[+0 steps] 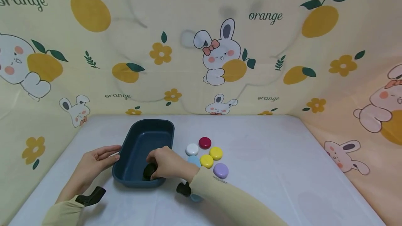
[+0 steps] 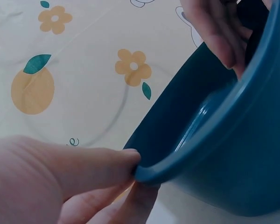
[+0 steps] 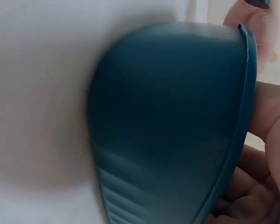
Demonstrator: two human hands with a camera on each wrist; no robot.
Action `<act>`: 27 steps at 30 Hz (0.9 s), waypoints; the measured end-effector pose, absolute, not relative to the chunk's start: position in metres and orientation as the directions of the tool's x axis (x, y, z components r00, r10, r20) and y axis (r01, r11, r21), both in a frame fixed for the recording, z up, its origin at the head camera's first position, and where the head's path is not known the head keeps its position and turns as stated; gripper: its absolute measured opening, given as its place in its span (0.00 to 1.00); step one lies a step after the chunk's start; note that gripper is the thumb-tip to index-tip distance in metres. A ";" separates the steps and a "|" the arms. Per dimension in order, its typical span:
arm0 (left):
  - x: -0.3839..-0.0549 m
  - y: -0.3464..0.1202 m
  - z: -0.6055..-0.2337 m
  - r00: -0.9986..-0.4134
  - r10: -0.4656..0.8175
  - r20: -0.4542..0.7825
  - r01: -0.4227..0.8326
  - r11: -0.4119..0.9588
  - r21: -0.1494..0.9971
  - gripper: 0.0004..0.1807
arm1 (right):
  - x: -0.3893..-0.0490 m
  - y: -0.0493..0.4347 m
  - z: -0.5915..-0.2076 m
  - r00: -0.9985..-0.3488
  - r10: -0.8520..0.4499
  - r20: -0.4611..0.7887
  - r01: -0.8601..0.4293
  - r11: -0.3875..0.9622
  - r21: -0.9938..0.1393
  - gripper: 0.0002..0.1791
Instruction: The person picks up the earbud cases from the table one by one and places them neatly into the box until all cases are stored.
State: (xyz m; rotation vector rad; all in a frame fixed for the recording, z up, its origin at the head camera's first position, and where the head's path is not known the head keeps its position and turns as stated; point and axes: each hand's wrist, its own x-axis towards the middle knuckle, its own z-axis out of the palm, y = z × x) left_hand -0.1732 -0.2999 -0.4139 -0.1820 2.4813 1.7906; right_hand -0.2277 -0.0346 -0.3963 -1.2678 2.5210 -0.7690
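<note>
The bench (image 1: 282,156) is white-surfaced; a dark blue tray (image 1: 138,184) stands upright on it, left of centre. Right of the tray lie, closely grouped, a white disc (image 1: 192,149), a red disc (image 1: 205,143), two yellow discs (image 1: 216,153), a light blue disc (image 1: 194,160) and a purple disc (image 1: 221,170). A second light blue disc (image 1: 196,198), partly hidden, lies nearer the camera.

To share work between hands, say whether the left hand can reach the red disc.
Probably not directly: the tray and right hand lie between the left hand and red disc.

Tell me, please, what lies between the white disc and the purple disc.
The nearer yellow disc lies between the white disc and the purple disc, as the head view shows.
</note>
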 end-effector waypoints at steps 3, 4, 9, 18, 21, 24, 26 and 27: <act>-0.174 -0.300 -0.415 -0.989 -0.055 -0.139 -0.150 0.321 0.935 0.35 | -0.230 -0.032 -0.395 -0.621 -0.783 0.031 -0.649 0.492 -0.580 0.28; -0.174 -0.300 -0.415 -0.988 -0.056 -0.142 -0.152 0.325 0.933 0.35 | -0.230 -0.030 -0.393 -0.627 -0.778 0.030 -0.633 0.487 -0.602 0.28; -0.175 -0.301 -0.417 -0.985 -0.063 -0.160 -0.172 0.338 0.925 0.36 | -0.233 -0.018 -0.386 -0.655 -0.755 0.038 -0.513 0.408 -0.755 0.25; -0.173 -0.300 -0.418 -0.982 -0.065 -0.175 -0.187 0.340 0.922 0.37 | -0.235 0.027 -0.369 -0.771 -0.621 0.142 -0.309 0.170 -0.936 0.25; -0.174 -0.301 -0.418 -0.982 -0.065 -0.177 -0.189 0.333 0.924 0.37 | -0.234 0.050 -0.365 -0.833 -0.532 0.148 -0.241 0.109 -0.964 0.25; -0.174 -0.301 -0.418 -0.982 -0.065 -0.179 -0.190 0.330 0.925 0.37 | -0.235 0.076 -0.365 -0.889 -0.435 0.140 -0.206 0.108 -0.973 0.25; -0.175 -0.300 -0.418 -0.982 -0.064 -0.177 -0.188 0.328 0.926 0.37 | -0.236 0.095 -0.368 -0.929 -0.350 0.121 -0.175 0.127 -0.976 0.25; -0.175 -0.300 -0.417 -0.983 -0.062 -0.175 -0.186 0.326 0.927 0.37 | -0.237 0.104 -0.370 -0.949 -0.299 0.105 -0.153 0.140 -0.978 0.25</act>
